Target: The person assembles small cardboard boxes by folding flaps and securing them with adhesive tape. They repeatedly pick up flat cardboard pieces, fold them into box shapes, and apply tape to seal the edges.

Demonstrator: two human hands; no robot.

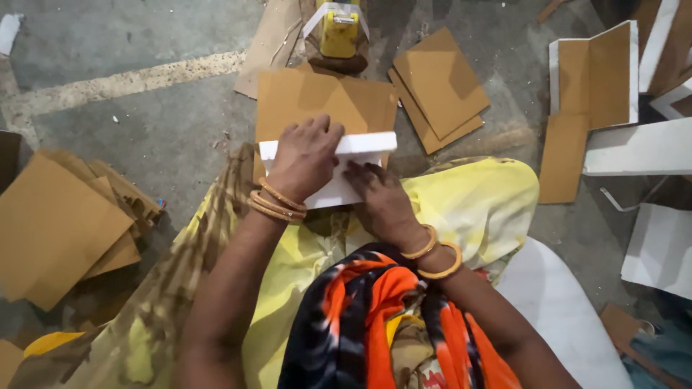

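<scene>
There was a single view, from a camera worn on the person's head. It looked steeply down over the lap to the white card [339,169] held close below, near the middle of the picture. Beyond the white card the view reached a short way across the concrete floor [144,122], as far as the yellow tool [339,30] at the top edge. No second view shared the scene.

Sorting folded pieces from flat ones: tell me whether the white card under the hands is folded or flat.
Folded. The white card has its top strip bent over along a crease, with the left hand and right hand pressing on it.
</scene>
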